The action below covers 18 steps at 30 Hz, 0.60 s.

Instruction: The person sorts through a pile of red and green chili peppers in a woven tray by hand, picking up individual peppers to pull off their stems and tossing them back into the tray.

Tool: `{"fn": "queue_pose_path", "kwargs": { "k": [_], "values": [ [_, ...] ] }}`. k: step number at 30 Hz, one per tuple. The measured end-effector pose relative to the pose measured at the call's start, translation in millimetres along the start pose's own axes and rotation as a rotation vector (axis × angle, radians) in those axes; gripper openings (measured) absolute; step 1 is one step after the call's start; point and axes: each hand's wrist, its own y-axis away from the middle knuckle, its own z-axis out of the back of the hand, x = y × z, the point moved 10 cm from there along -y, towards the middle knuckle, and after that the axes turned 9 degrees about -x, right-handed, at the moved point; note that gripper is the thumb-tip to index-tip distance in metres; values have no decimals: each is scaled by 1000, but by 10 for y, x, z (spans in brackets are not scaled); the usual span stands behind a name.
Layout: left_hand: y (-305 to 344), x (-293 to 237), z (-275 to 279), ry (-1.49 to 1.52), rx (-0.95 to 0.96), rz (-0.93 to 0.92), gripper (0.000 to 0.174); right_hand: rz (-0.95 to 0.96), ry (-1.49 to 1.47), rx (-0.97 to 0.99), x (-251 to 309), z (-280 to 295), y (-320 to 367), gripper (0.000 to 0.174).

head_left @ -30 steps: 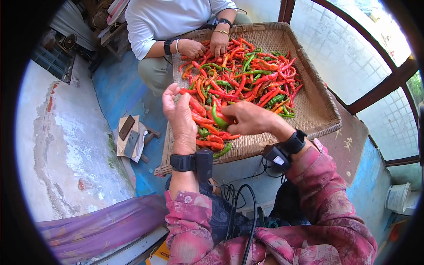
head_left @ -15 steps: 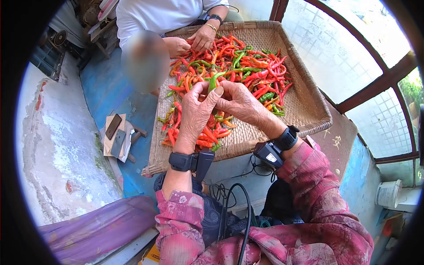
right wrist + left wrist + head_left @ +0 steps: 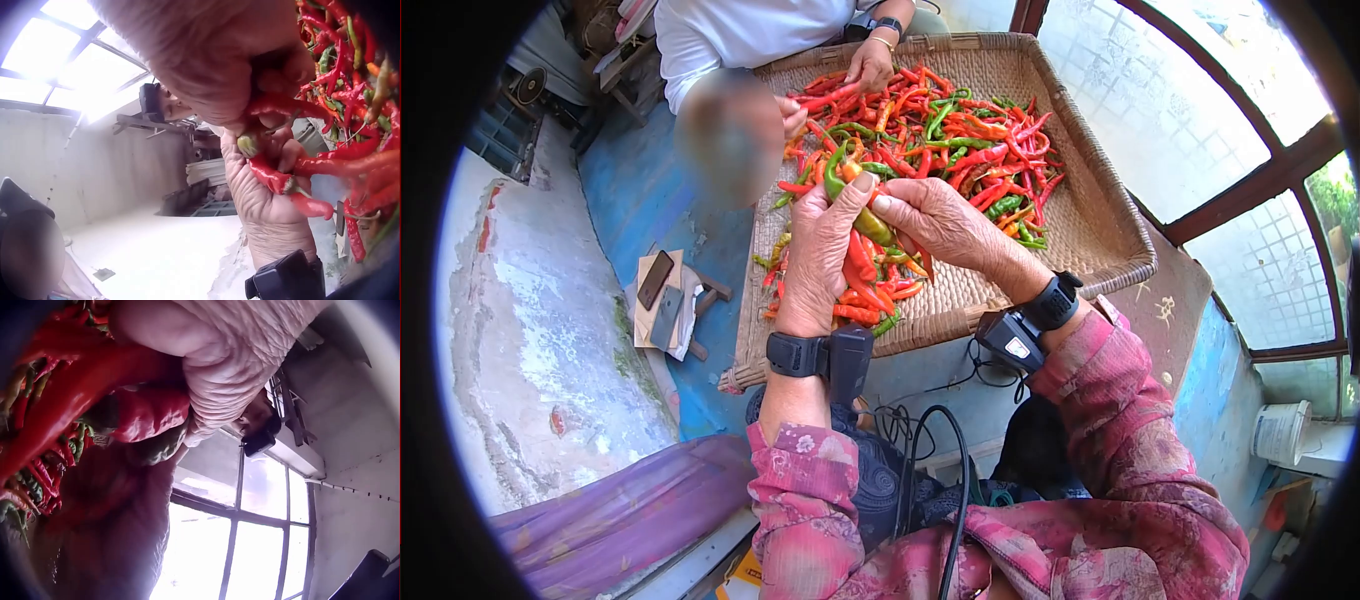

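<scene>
Red peppers (image 3: 860, 258), at least three, are clamped by left hand (image 3: 816, 255) and right hand (image 3: 960, 232).

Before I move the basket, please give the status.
Left hand gripping peppers. Right hand pinching at same bunch. Another person's hands over basket, far side.

Glossy, slender red, orange and green peppers (image 3: 985, 160) lie tangled in a shallow woven basket (image 3: 1090, 200)
</scene>
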Motion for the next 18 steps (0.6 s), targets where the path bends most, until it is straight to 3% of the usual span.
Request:
{"fn": "queue_pose_path", "kwargs": {
  "k": [4,9,13,16,17,18],
  "values": [
    [-41,-77,95,50,-49,-86,21,-69,-79,53,-20,-58,31,36],
    [-66,-168,257,14,-216,-139,26,-1,86,106,19,13,17,29],
    [-55,-88,297,-52,-241,-112,42,-16,122,-141,49,600,-43,30],
    [-91,-89,324,-58,-250,-132,42,-21,317,-430,-70,1157,-47,26],
    [-81,-89,309,-92,-245,-119,44,170,505,-614,48,1335,28,27],
    [-76,-94,304,-91,-246,-119,44,170,506,-613,12,1378,24,27]
  ]
}}
